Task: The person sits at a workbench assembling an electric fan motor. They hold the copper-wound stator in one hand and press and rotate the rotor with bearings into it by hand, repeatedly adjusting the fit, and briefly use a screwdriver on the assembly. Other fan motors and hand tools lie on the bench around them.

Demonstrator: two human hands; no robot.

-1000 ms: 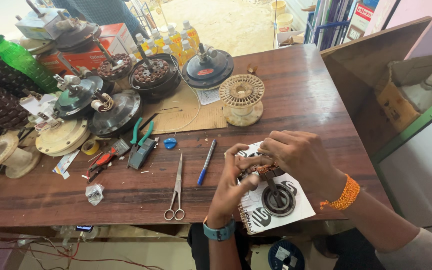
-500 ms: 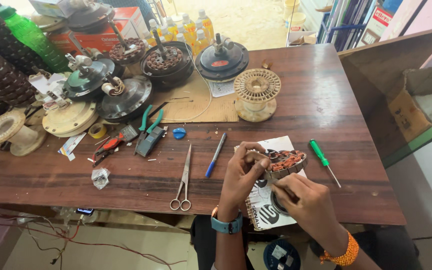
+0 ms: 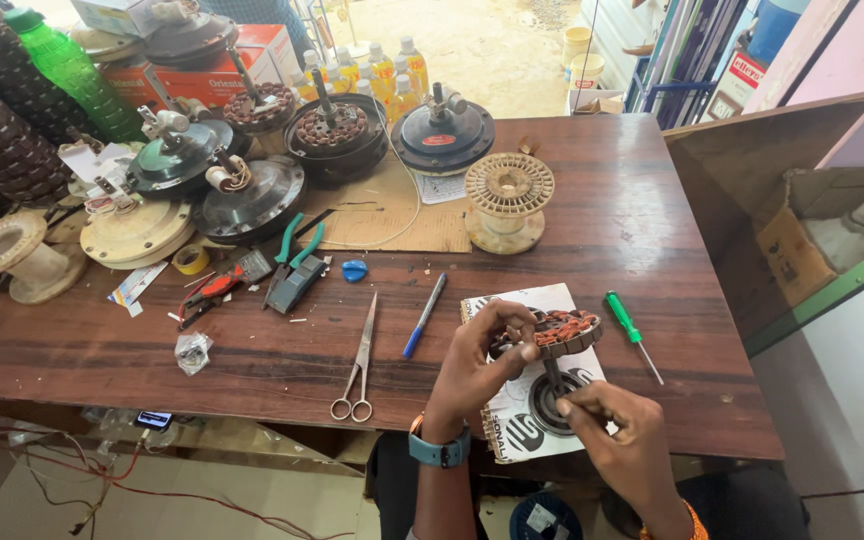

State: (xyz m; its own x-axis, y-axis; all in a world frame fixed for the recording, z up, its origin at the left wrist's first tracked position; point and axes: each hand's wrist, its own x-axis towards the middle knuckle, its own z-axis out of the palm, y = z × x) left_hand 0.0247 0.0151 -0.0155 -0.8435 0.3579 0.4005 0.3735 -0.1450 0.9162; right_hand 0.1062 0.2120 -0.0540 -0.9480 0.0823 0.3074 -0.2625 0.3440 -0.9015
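Left hand: the left hand, with a blue band at the wrist, is closed on the near rim of the round copper-wound motor stator, fingers curled over its edge.
Right hand: the right hand pinches the lower end of the stator's dark shaft between fingertips and thumb; an orange band shows at the wrist.
Stator position: held raised and tilted above the white printed paper sheet, at the near right part of the brown wooden worktop.
Under the stator: a dark round ring part lies on the sheet, partly hidden by the right hand.
Right of the stator: a green-handled screwdriver lies on the worktop, apart from both hands.
Left of the stator: a blue pen and steel scissors lie side by side, well clear of the left hand.
Far side: a cream perforated spool stands on a brown cardboard sheet; green-handled pliers lie beside it.
Change from half a second ago: both hands keep their grip and the stator stays over the sheet; the right hand has shifted nearer to the person's body, under the shaft; the tools have not moved.
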